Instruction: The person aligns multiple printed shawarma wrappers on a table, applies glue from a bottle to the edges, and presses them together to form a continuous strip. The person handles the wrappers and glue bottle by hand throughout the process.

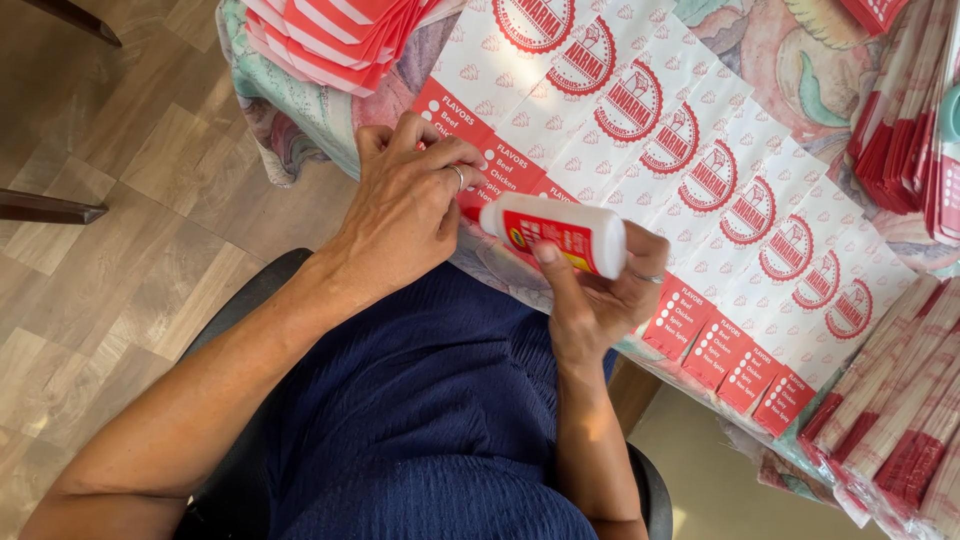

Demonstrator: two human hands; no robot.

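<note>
- While the right hand (600,300) wraps shut around a white glue bottle with a red label (560,235) at the centre of the frame, its nozzle end points left toward the red bottom flap of a paper sleeve; the tip itself is hidden behind the left hand (405,215), so I cannot tell whether glue is flowing.
- The left hand lies mostly flat, fingers curled down and pressing the red flaps of the fanned row of white-and-red paper sleeves (690,170), which runs from the upper centre down to the lower right of the frame over a floral cloth (800,70).
- A hard squeeze would likely put out too much glue, which could seep past the flap and stick neighbouring sleeves together, since they overlap closely.
- Should the pressing fingers lift or slide, the fanned row could shift and the exposed flap edges lose their even spacing.
- Wet glue could smear onto the fingertips or the ring (457,176) and then mark the white printed faces.
- The sleeves overhang the table edge above the dark blue lap (420,400); a drip there would land on the fabric.
- Stacks of finished sleeves (900,420) at the lower right and another stack (330,40) at the upper left lie close by, so a wide elbow move could knock them.
</note>
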